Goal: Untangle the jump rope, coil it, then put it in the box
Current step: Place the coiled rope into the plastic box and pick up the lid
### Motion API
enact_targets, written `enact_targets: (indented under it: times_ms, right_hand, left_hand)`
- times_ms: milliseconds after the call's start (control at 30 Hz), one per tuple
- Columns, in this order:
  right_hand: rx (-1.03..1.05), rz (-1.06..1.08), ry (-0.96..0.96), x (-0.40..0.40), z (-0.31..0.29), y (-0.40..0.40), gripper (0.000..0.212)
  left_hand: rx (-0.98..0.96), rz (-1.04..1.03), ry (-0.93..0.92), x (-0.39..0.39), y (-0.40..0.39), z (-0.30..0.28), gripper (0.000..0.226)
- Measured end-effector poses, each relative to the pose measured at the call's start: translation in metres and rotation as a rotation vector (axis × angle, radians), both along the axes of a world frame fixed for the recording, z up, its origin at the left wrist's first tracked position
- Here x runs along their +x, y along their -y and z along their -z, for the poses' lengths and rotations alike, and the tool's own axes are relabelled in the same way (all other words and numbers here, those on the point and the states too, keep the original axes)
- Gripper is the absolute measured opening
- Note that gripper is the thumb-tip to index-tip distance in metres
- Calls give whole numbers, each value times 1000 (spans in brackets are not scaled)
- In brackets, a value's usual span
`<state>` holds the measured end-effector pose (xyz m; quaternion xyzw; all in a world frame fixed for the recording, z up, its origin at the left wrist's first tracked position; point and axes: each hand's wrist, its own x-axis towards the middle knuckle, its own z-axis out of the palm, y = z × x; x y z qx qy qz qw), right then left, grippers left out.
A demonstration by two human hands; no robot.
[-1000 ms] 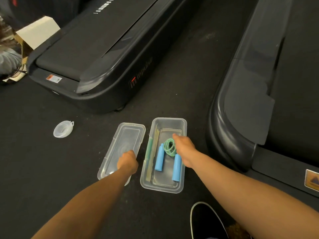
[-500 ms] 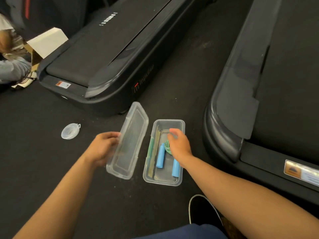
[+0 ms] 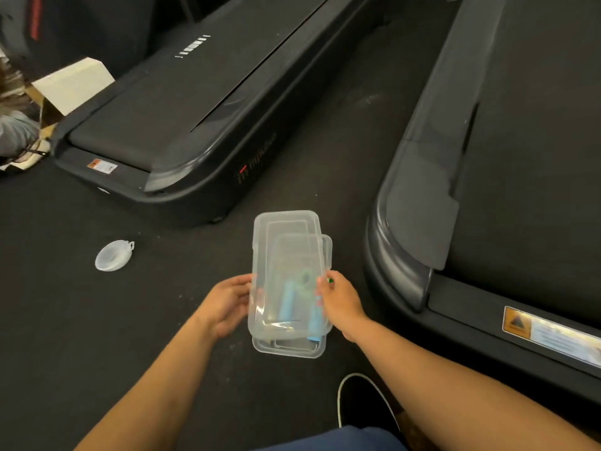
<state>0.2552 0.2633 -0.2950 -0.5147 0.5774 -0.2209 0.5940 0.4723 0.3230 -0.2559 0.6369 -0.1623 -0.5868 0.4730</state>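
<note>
A clear plastic box lies on the dark floor with the jump rope inside: two blue handles and a coiled green cord, seen through plastic. The clear lid hovers over the box, shifted a little toward the far left of it. My left hand grips the lid's left edge. My right hand holds the lid's right edge with fingers curled on it.
A black treadmill stands at the back left and another fills the right side. A small round clear container lies on the floor to the left. My shoe is near the bottom. A cardboard box sits far left.
My left hand lifted the lid from the floor and swung it over the box. My right hand left the rope inside the box and took the lid's right edge.
</note>
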Motion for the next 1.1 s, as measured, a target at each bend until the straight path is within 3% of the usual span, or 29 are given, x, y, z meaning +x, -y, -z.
enact_targets:
  times_ms: [67, 233, 400, 600, 700, 767, 833, 900, 1100]
  right_hand:
    - [-13, -11, -93, -7, 13, -2, 22]
    - [-61, -96, -265, -15, 38, -8, 23]
    - [-7, -97, -191, -13, 48, -15, 25]
    - [84, 7, -143, -5, 56, -15, 33]
    - [179, 72, -85, -7, 57, -12, 60]
    - [344, 110, 34, -11, 55, -9, 71]
    - [454, 72, 145, -15, 55, -6, 50]
    - [423, 60, 149, -16, 60, -4, 29]
    - [115, 133, 2, -8, 53, -10, 20]
  left_hand:
    - [48, 3, 153, -15, 6, 17, 32]
    - [166, 89, 745, -26, 14, 50, 31]
    - [209, 245, 1010, -22, 12, 59, 24]
    - [271, 281, 992, -13, 10, 69, 25]
    - [286, 242, 905, -11, 12, 69, 24]
    - [312, 222, 763, -5, 13, 69, 35]
    - [331, 213, 501, 5, 13, 73, 48]
    - [316, 189, 328, 9, 11, 75, 41]
    - [221, 42, 649, -7, 13, 78, 35]
